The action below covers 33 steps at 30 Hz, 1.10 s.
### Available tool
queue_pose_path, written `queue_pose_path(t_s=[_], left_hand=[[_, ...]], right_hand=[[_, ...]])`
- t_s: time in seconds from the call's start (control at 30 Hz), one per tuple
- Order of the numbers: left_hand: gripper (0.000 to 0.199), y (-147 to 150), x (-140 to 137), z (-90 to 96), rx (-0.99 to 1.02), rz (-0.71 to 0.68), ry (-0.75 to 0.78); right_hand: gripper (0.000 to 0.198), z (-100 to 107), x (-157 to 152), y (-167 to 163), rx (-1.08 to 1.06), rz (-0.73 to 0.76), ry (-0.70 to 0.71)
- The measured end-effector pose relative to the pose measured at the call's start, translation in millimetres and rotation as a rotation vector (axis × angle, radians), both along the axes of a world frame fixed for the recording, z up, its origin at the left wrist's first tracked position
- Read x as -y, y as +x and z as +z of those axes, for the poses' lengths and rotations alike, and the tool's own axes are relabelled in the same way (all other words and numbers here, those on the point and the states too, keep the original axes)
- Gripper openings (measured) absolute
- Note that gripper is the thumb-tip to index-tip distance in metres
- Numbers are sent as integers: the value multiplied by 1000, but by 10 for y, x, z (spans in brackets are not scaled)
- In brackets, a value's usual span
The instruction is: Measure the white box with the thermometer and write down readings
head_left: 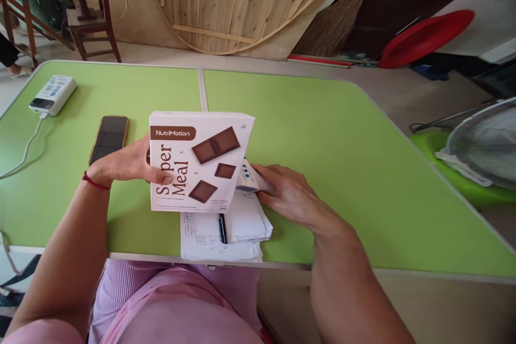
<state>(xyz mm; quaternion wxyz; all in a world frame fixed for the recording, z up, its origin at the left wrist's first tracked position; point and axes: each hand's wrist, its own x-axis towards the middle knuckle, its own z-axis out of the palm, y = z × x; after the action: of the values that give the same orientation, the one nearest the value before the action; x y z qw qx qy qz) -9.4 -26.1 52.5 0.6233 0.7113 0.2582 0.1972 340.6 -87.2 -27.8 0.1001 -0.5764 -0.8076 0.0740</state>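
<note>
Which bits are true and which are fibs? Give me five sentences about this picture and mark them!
1. The left hand holds a white box. True.
2. The phone lies on a chair. False: the phone lies on the green table.
3. A black pen rests on the papers. True.
4. The right hand holds nothing. False: the right hand grips a white device.
5. A red bracelet circles the left wrist. True.
</note>
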Motion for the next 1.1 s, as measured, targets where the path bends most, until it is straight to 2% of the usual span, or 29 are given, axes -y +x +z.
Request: queue_pose_path(t_s=[0.1, 0.2, 0.23, 0.3, 0.37, 0.5, 0.57, 0.67, 0.77, 0.87, 0.93, 1.0, 1.03, 1.1], left_hand=[[67, -4, 1, -14, -12, 14, -20], [65, -37, -3, -34, 28, 54, -17], [64, -53, -6, -40, 43, 81, -7], [61, -84, -15, -51, 59, 158, 38], [57, -101, -34, -66, 88, 256, 115], [62, -91, -95, -144, 156, 406, 252], [67, -78, -126, -202, 157, 459, 281], [66, -65, -154, -279, 142, 509, 308], [66, -56, -165, -325, 109, 533, 310], [78, -52, -176, -350, 71, 507, 338], [86, -55, -185, -358, 43, 471, 369], [90, -61, -194, -363, 11, 447, 378], [90, -63, -201, -366, -6, 438, 379], [86, -62, -221, -379, -38, 407, 382]], right_hand=[[52, 62, 60, -42, 1, -16, 169], [36, 185, 185, -221, -129, -87, 330], [30, 217, 234, -306, -191, -74, 309], [19, 240, 318, -486, -276, 0, 172], [10, 197, 365, -652, -265, 25, 68], [8, 22, 360, -849, -150, -55, 120], [17, -24, 352, -873, -123, -50, 133], [30, 14, 379, -837, -172, 21, 147], [35, 119, 430, -755, -350, 156, 119], [36, 165, 478, -701, -515, 258, 47], [26, 131, 510, -714, -645, 236, 50], [8, 76, 541, -770, -834, 151, 85], [9, 55, 552, -810, -931, 106, 99], [28, 46, 550, -895, -1068, 47, 93]])
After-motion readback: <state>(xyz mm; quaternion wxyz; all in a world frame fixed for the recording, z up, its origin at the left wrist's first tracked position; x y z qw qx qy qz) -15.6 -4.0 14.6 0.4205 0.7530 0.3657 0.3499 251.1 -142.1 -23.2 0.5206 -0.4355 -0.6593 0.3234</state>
